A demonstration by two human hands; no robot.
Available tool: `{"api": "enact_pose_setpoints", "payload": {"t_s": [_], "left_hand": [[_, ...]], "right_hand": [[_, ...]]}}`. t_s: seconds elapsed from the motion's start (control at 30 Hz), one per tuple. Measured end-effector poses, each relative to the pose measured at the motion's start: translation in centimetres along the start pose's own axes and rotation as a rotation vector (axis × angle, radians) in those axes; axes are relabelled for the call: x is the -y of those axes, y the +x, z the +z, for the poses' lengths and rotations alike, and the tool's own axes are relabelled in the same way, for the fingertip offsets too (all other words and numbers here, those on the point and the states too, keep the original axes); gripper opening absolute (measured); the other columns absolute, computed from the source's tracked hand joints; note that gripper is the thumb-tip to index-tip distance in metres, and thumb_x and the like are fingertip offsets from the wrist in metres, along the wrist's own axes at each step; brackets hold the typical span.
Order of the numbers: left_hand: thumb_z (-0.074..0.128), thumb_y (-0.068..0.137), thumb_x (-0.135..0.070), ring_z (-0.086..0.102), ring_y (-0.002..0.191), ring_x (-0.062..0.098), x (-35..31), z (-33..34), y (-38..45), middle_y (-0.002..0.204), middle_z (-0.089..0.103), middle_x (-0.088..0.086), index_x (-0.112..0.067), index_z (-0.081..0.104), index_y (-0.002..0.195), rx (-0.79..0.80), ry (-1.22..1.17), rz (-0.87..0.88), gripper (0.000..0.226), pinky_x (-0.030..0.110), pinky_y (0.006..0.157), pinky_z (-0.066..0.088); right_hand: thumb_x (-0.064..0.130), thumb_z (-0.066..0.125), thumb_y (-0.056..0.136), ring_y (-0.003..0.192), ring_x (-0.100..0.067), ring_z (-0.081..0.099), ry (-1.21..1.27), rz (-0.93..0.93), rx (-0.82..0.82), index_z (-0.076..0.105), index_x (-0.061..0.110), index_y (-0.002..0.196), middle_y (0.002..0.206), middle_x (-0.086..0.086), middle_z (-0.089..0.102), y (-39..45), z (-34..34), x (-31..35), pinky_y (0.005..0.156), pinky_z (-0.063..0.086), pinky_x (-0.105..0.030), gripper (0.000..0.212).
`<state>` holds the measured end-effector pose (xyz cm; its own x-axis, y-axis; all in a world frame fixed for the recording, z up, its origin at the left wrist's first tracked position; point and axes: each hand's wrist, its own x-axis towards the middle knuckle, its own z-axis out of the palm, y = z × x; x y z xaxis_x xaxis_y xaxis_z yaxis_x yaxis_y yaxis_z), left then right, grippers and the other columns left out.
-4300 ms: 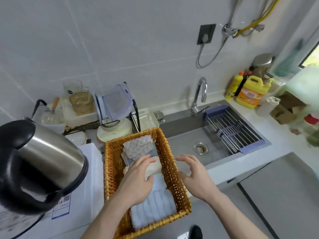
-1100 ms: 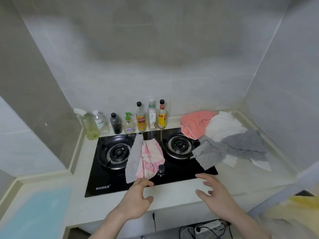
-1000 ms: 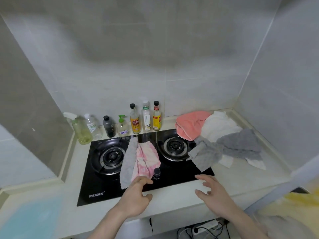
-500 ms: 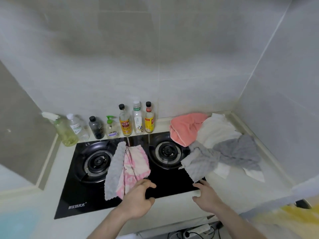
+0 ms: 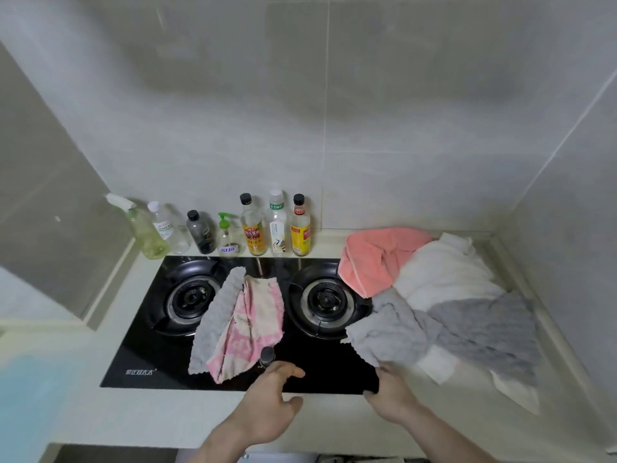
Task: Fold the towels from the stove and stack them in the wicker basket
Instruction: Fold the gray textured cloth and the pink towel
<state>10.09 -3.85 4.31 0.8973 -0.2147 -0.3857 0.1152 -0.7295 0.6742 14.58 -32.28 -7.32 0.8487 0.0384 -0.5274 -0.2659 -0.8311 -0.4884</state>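
Gripping: right hand (image 5: 390, 396) pinches the near corner of the light grey waffle towel (image 5: 387, 329) at the front right edge of the stove (image 5: 160, 355), fingers curled into the cloth.
Left hand: left hand (image 5: 267, 402) hovers just above the stove's front edge, fingers loosely spread and apart, holding nothing; its fingertips lie just beside the stove knob (image 5: 267, 355).
Light grey waffle towel: lies crumpled over the stove's front right corner, partly on the right burner (image 5: 325, 300) and partly on the tabletop (image 5: 100, 416).
Neighbouring pile: a darker grey towel (image 5: 490, 335) overlaps a white towel (image 5: 444, 275) on the tabletop right of the stove; a coral towel (image 5: 377, 259) lies behind them, its edge reaching the stove's back right corner.
Middle of stove: a pink and white towel (image 5: 253, 322) lies between the burners, with a grey cloth (image 5: 217, 319) draped along its left side, touching the left burner (image 5: 192, 297).
Back row: a green spray bottle (image 5: 147, 232), a clear bottle (image 5: 167, 228), a dark bottle (image 5: 200, 233), a pump bottle (image 5: 227, 237) and three condiment bottles (image 5: 277, 225) stand upright along the wall behind the stove.
Wicker basket: out of view.
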Motion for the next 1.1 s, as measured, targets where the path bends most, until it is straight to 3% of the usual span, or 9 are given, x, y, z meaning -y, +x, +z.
{"api": "enact_pose_setpoints", "payload": {"t_s": [0.13, 0.23, 0.3, 0.4, 0.67, 0.77, 0.83, 0.93, 1.1], "left_hand": [[0.064, 0.09, -0.029, 0.052, 0.118, 0.0, -1.1, -0.1, -0.2, 0.129, 0.046, -0.026, -0.042, 0.054, 0.125, -0.018, -0.011, 0.038, 0.039, 0.014, 0.103, 0.041], [0.066, 0.091, -0.027, 0.053, 0.116, -0.004, -2.1, -0.9, -0.5, 0.129, 0.05, -0.024, -0.039, 0.058, 0.124, -0.038, -0.056, 0.072, 0.037, 0.013, 0.096, 0.045], [0.067, 0.091, -0.028, 0.051, 0.117, -0.008, -3.3, -1.6, -0.8, 0.129, 0.051, -0.024, -0.04, 0.059, 0.123, -0.029, -0.132, 0.095, 0.036, 0.012, 0.091, 0.047], [0.068, 0.091, -0.026, 0.051, 0.114, -0.012, -5.1, -2.2, -1.5, 0.127, 0.053, -0.027, -0.043, 0.06, 0.121, -0.056, -0.204, 0.169, 0.036, 0.015, 0.093, 0.048], [0.075, 0.082, -0.038, 0.05, 0.12, -0.005, -7.6, -2.1, -3.6, 0.133, 0.051, -0.026, -0.036, 0.048, 0.139, -0.114, -0.241, 0.34, 0.063, 0.016, 0.095, 0.047], [0.076, 0.078, -0.052, 0.054, 0.12, 0.0, -7.2, -1.8, -4.5, 0.129, 0.057, -0.023, -0.038, 0.048, 0.136, -0.1, -0.252, 0.361, 0.066, 0.023, 0.099, 0.049], [0.074, 0.08, -0.052, 0.056, 0.118, 0.001, -6.6, -1.9, -5.0, 0.123, 0.061, -0.021, -0.038, 0.055, 0.127, -0.107, -0.209, 0.377, 0.053, 0.028, 0.101, 0.049], [0.07, 0.088, -0.027, 0.059, 0.11, -0.001, -5.3, -2.5, -5.8, 0.104, 0.066, -0.017, -0.029, 0.067, 0.093, -0.125, -0.182, 0.434, 0.006, 0.033, 0.099, 0.05], [0.054, 0.101, -0.019, 0.064, 0.105, 0.002, -3.3, -4.9, -7.3, 0.1, 0.071, -0.014, -0.024, 0.057, 0.091, -0.133, -0.298, 0.366, 0.012, 0.027, 0.095, 0.049]], "right_hand": [[0.023, 0.073, 0.09, 0.102, -0.007, 0.071, 0.186, -0.052, -0.3, 0.077, 0.03, 0.107, 0.105, 0.016, 0.076, -2.1, -2.5, 0.5, 0.083, 0.051, -0.019, 0.02], [0.014, 0.078, 0.086, 0.072, -0.001, 0.066, 0.361, -0.167, -0.549, 0.067, 0.034, 0.081, 0.08, 0.022, 0.07, -5.3, -5.9, 3.1, 0.065, 0.049, -0.016, 0.023], [0.014, 0.079, 0.085, 0.068, -0.007, 0.063, 0.505, -0.199, -0.645, 0.061, 0.03, 0.082, 0.08, 0.017, 0.066, -7.7, -8.2, 5.3, 0.062, 0.046, -0.014, 0.024], [0.008, 0.077, 0.087, 0.082, -0.011, 0.069, 0.664, -0.306, -0.722, 0.059, 0.034, 0.088, 0.088, 0.013, 0.069, -11.2, -11.0, 8.3, 0.073, 0.052, -0.023, 0.031], [0.013, 0.073, 0.092, 0.084, -0.015, 0.071, 0.682, -0.475, -0.68, 0.074, 0.037, 0.093, 0.09, 0.009, 0.077, -18.8, -13.7, 14.3, 0.076, 0.054, -0.029, 0.024], [0.007, 0.072, 0.092, 0.084, -0.012, 0.072, 0.707, -0.527, -0.615, 0.076, 0.035, 0.09, 0.09, 0.007, 0.077, -21.2, -13.2, 15.7, 0.076, 0.055, -0.023, 0.029], [0.003, 0.073, 0.09, 0.076, -0.008, 0.068, 0.718, -0.54, -0.584, 0.077, 0.034, 0.089, 0.081, 0.008, 0.075, -22.4, -12.8, 16.2, 0.069, 0.052, -0.018, 0.031], [0.001, 0.079, 0.083, 0.07, -0.006, 0.065, 0.728, -0.531, -0.521, 0.078, 0.034, 0.089, 0.075, 0.009, 0.072, -23.7, -12.0, 16.2, 0.067, 0.052, -0.016, 0.034], [0.001, 0.084, 0.078, 0.065, -0.007, 0.059, 0.643, -0.447, -0.448, 0.079, 0.034, 0.099, 0.072, 0.015, 0.062, -24.5, -10.4, 14.5, 0.069, 0.051, -0.018, 0.04]]}}
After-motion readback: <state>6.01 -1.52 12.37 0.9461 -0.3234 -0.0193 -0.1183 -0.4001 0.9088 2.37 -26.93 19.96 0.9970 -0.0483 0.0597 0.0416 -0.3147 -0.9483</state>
